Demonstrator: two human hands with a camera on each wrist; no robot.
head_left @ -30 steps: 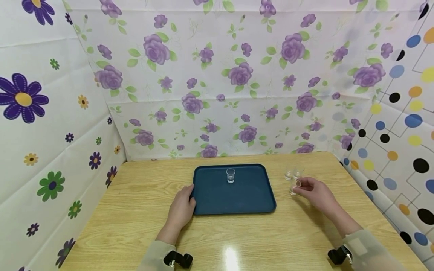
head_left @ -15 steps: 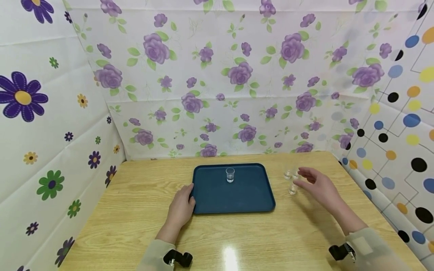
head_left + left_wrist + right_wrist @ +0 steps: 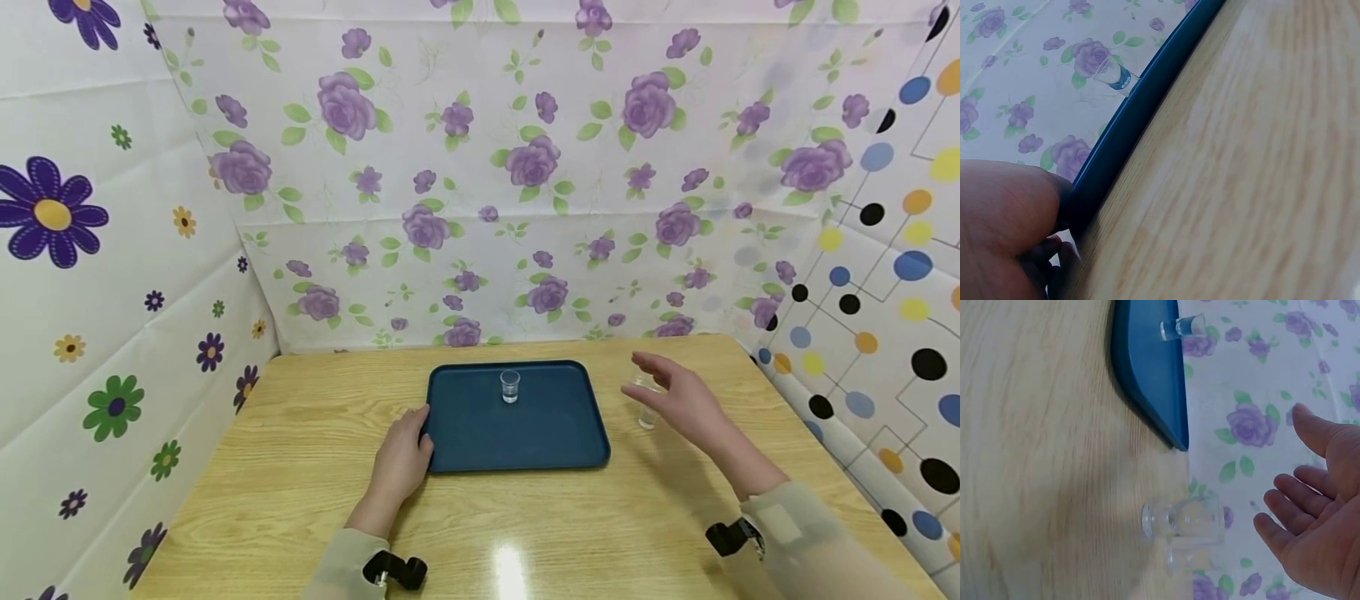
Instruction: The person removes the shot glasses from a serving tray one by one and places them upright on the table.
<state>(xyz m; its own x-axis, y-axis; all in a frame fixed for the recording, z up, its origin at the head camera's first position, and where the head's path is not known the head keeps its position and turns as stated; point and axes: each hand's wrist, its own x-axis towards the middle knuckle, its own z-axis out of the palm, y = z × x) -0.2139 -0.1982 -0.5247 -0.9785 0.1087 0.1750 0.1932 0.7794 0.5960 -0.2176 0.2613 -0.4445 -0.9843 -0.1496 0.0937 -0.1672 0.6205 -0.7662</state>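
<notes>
A dark blue tray (image 3: 517,437) lies on the wooden table, with a small clear shot glass (image 3: 510,386) upright near its back edge. My left hand (image 3: 405,454) grips the tray's left side; in the left wrist view the thumb and curled fingers are at the tray's rim (image 3: 1129,112). To the right of the tray, my right hand (image 3: 678,404) hovers with fingers spread and nothing between them. Below its thumb stands a clear shot glass (image 3: 647,417), partly covered by the hand. The right wrist view shows a nearer glass (image 3: 1182,519) overlapping another glass (image 3: 1194,557), both apart from the palm.
Flowered cloth (image 3: 480,167) hangs behind the table (image 3: 480,533), and a dotted cloth (image 3: 862,333) runs along its right side. Another flower-printed cloth (image 3: 112,333) covers the left side. Each wrist wears a black camera band.
My right hand has let go of the front shot glass, risen, and moved back and left over the glasses. The left hand stays at the tray's side.
</notes>
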